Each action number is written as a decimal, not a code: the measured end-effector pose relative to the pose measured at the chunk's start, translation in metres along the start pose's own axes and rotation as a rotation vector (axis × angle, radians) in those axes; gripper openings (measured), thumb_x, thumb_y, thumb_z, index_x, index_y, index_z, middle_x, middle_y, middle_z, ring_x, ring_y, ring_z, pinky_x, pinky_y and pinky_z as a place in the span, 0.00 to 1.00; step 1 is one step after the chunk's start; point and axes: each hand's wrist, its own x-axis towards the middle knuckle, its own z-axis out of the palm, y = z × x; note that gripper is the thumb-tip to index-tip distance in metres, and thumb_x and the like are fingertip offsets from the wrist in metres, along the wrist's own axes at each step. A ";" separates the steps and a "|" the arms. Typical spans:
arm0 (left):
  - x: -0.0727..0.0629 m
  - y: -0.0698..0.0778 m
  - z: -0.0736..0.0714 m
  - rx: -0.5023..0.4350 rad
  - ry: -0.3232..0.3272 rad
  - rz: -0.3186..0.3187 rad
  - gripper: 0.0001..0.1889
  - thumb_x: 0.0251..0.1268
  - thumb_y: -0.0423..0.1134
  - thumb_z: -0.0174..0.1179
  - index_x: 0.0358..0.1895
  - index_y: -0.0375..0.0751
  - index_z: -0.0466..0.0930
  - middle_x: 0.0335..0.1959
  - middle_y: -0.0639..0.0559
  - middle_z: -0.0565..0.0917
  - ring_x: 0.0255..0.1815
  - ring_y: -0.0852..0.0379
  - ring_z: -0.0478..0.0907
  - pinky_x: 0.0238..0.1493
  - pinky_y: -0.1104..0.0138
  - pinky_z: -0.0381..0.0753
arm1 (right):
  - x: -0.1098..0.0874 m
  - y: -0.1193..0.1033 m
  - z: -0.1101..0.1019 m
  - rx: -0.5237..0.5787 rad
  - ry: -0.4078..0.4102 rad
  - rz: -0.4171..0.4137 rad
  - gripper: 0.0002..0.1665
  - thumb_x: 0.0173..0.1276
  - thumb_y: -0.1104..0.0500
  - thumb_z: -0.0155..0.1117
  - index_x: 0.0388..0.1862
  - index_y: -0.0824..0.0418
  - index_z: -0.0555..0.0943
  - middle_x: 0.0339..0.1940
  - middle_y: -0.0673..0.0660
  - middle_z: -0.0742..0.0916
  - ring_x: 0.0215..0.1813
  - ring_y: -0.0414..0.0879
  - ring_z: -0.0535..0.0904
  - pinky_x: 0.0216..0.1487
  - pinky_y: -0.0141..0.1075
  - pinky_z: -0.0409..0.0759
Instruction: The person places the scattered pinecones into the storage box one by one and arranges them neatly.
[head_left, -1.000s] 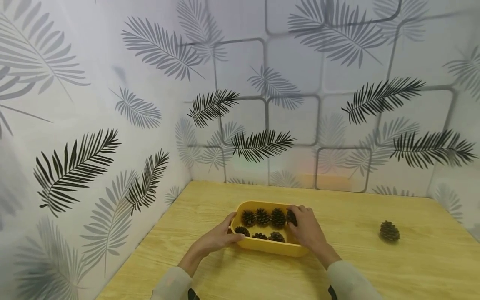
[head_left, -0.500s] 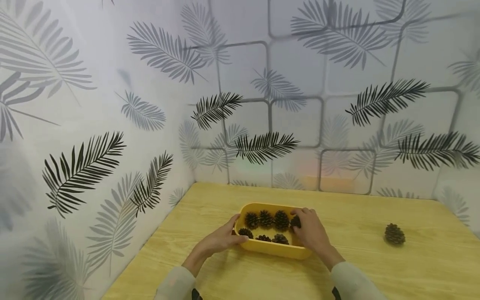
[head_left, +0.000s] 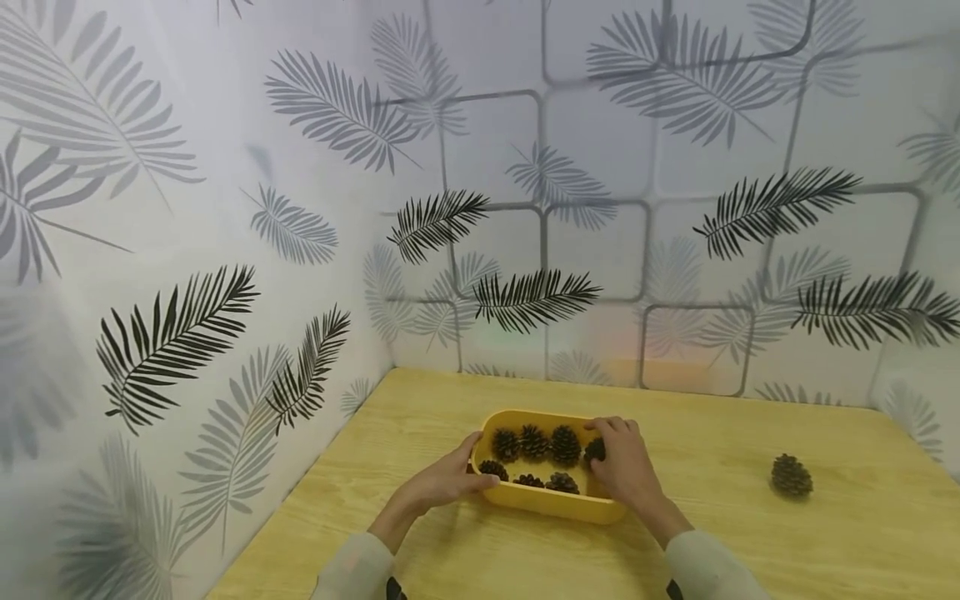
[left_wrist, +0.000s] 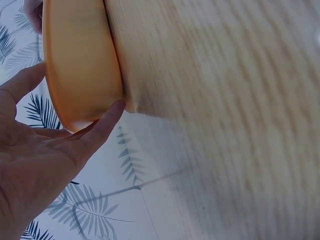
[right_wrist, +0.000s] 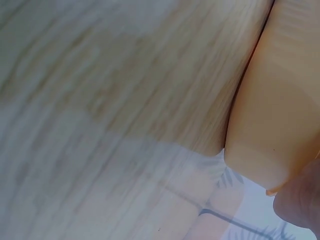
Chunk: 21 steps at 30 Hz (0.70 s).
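Note:
In the head view a yellow box [head_left: 551,502] with rounded ends stands on the table, pine cones lying in two rows inside it. My left hand [head_left: 442,479] holds its left end, thumb over the front rim and fingers against the end wall. The left wrist view shows that hand [left_wrist: 47,145] against the box's side [left_wrist: 82,55]. At the box's right end my right hand [head_left: 626,467] reaches over the rim, its fingers on a dark pine cone [head_left: 595,452] that they partly hide. In the right wrist view only part of the right hand [right_wrist: 300,200] shows.
A single pine cone [head_left: 791,476] lies on the table [head_left: 712,517] to the right of the box. Patterned walls [head_left: 420,333] with feather prints rise behind the table and along its left side.
The whole head view has shifted slightly, so everything appears a little lower and further right. Slightly more of the pine cone at my right fingers shows. Both hands stay at the box.

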 end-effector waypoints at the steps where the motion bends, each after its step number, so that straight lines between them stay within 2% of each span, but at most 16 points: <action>1: 0.000 0.001 0.000 0.004 0.001 -0.001 0.49 0.79 0.49 0.61 0.86 0.38 0.36 0.82 0.27 0.52 0.63 0.39 0.80 0.71 0.39 0.68 | 0.000 0.000 0.000 -0.001 0.009 -0.003 0.30 0.60 0.74 0.73 0.63 0.67 0.80 0.61 0.69 0.81 0.65 0.69 0.71 0.64 0.63 0.75; 4: 0.001 0.002 0.000 0.008 0.004 -0.006 0.49 0.78 0.49 0.61 0.86 0.38 0.37 0.80 0.27 0.56 0.64 0.39 0.79 0.70 0.39 0.68 | 0.000 0.001 0.001 -0.014 0.040 -0.021 0.31 0.59 0.73 0.75 0.63 0.67 0.80 0.60 0.68 0.81 0.64 0.70 0.72 0.63 0.65 0.74; 8: -0.001 0.001 0.001 0.008 0.009 -0.010 0.49 0.78 0.48 0.62 0.86 0.36 0.38 0.80 0.27 0.56 0.69 0.35 0.73 0.71 0.38 0.66 | -0.001 0.001 0.004 -0.035 0.088 -0.062 0.30 0.58 0.70 0.77 0.61 0.67 0.81 0.59 0.67 0.82 0.62 0.69 0.73 0.61 0.65 0.74; 11: -0.001 -0.001 0.002 0.003 0.005 -0.008 0.49 0.78 0.48 0.61 0.85 0.35 0.38 0.83 0.28 0.49 0.76 0.32 0.64 0.74 0.38 0.63 | -0.003 0.002 0.006 -0.040 0.127 -0.091 0.30 0.57 0.70 0.79 0.59 0.66 0.82 0.58 0.66 0.83 0.61 0.68 0.73 0.60 0.65 0.74; 16: 0.000 -0.001 0.002 -0.010 0.001 0.004 0.49 0.78 0.47 0.62 0.85 0.35 0.37 0.84 0.28 0.45 0.79 0.29 0.56 0.74 0.37 0.61 | -0.004 0.000 0.003 0.045 0.173 -0.081 0.27 0.58 0.73 0.77 0.58 0.67 0.82 0.57 0.66 0.83 0.61 0.67 0.74 0.59 0.63 0.76; 21: 0.000 0.003 0.000 -0.014 0.008 0.009 0.49 0.78 0.45 0.62 0.85 0.35 0.37 0.83 0.27 0.45 0.80 0.27 0.53 0.74 0.36 0.59 | -0.002 -0.004 0.000 0.125 0.210 -0.086 0.26 0.58 0.74 0.76 0.55 0.68 0.83 0.55 0.66 0.84 0.56 0.64 0.74 0.54 0.59 0.79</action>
